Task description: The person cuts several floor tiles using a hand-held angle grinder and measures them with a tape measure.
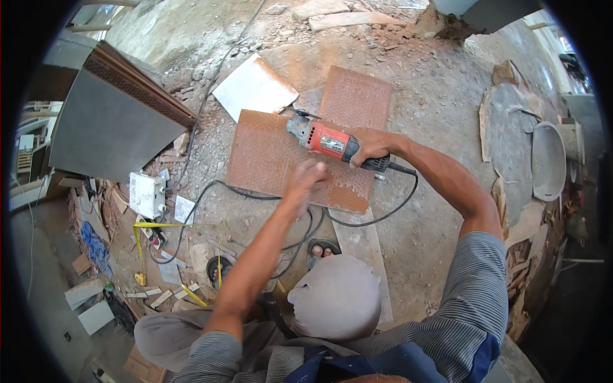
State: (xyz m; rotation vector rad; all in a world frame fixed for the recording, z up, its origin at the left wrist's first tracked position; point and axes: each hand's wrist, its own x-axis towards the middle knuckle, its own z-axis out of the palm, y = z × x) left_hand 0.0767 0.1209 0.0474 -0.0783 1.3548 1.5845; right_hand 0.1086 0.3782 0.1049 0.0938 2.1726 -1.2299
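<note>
My right hand (367, 145) grips the rear body of a red and black angle grinder (331, 144), whose disc end points left above a reddish textured tile (255, 153). My left hand (308, 179) is blurred just below the grinder, over the same tile; I cannot make out whether its fingers hold anything. A second reddish tile (356, 96) lies behind, beside a white tile (249, 86). The grinder's black cord (402, 204) loops down across the floor near my sandalled feet.
Dark panels (108, 127) lean at the left, near a white box (146, 195). A yellow tape measure (140, 277), cables and scraps lie at the lower left. An oval basin (547, 159) and broken boards line the right side; a column (479, 13) stands at the back.
</note>
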